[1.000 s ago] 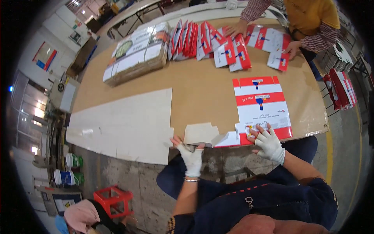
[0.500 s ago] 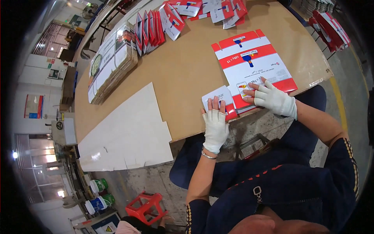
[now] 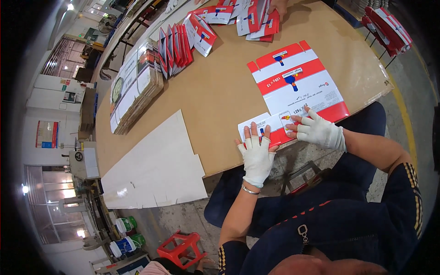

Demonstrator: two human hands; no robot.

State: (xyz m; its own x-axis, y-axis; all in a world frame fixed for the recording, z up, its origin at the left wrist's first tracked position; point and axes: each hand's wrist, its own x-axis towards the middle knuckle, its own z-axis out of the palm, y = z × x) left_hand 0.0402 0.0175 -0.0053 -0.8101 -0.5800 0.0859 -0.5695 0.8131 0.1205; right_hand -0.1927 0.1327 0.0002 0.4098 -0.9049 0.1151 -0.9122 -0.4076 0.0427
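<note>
A flat red, white and blue carton blank (image 3: 295, 85) lies unfolded at the near edge of the brown table (image 3: 215, 96). My left hand (image 3: 256, 153), in a white fingerless glove, presses flat on the blank's near-left flap (image 3: 256, 124). My right hand (image 3: 318, 130), gloved the same way, rests on the blank's near red edge, fingers spread toward the flap. Neither hand grips anything.
A large white sheet (image 3: 156, 167) overhangs the table's near left. A stack of flat cartons (image 3: 135, 87) and a row of folded red-white boxes (image 3: 176, 46) stand at the far left. Another person's hand (image 3: 279, 5) handles boxes at the far edge. A red stool (image 3: 181, 247) sits on the floor.
The view has tilted and moved closer over the blank. My left hand has shifted from the table edge onto the white flap; my right hand stays on the blank's near edge.
</note>
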